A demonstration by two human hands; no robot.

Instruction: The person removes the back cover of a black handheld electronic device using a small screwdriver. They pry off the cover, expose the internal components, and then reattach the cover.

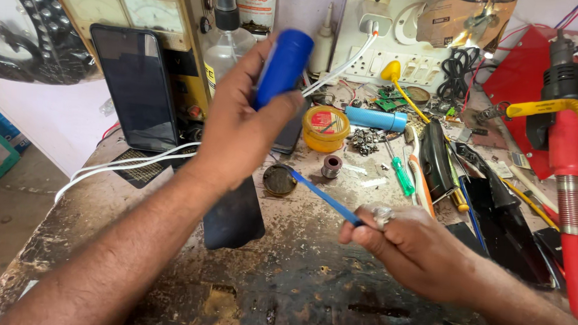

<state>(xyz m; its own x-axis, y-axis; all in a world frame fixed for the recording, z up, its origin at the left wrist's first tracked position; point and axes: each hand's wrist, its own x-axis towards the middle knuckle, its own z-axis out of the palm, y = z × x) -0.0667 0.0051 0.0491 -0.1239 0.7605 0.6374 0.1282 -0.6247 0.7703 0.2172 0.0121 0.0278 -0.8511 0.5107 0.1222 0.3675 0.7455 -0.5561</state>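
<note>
The left hand (242, 125) is closed around a blue cylinder (282, 68), holding it tilted above the worn desk (283, 292), in front of a dark phone (136, 87) propped upright. The right hand (408, 249) pinches a thin blue tool (323, 198) whose far tip rests at a small round tin (279, 179); a yellow tub (325, 128) and a green screwdriver (402, 175) lie beyond

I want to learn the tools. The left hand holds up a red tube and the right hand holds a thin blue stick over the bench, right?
Almost. The tube in the left hand is blue, not red; the head view shows it. The rest holds: the right hand holds a thin blue stick over the bench.
</note>
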